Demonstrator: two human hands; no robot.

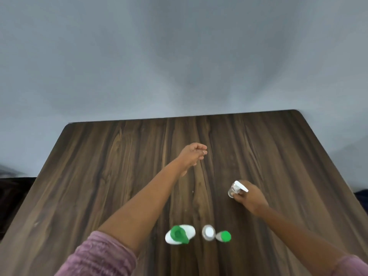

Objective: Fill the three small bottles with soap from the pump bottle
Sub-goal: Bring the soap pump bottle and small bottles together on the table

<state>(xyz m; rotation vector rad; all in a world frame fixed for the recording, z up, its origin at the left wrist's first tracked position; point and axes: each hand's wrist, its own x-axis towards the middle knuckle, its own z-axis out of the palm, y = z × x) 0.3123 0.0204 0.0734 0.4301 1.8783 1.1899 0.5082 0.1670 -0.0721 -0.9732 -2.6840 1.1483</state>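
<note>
A white pump bottle [180, 234] with a green pump head stands near the table's front edge. Right of it stand a small clear bottle with a white cap [208, 232] and a small bottle with a green cap [224, 236]. Farther back on the right, my right hand [250, 197] grips a third small clear bottle [233, 190] with a white spray top, its base on or just above the table. My left hand [194, 156] reaches out over the middle of the table with its fingers curled into a loose fist. Nothing shows in it.
The dark wooden table [119, 166] runs back to a grey wall. Its far corners are rounded. Dark furniture shows past the left edge and a dark shape past the right edge. Both my sleeves are pink.
</note>
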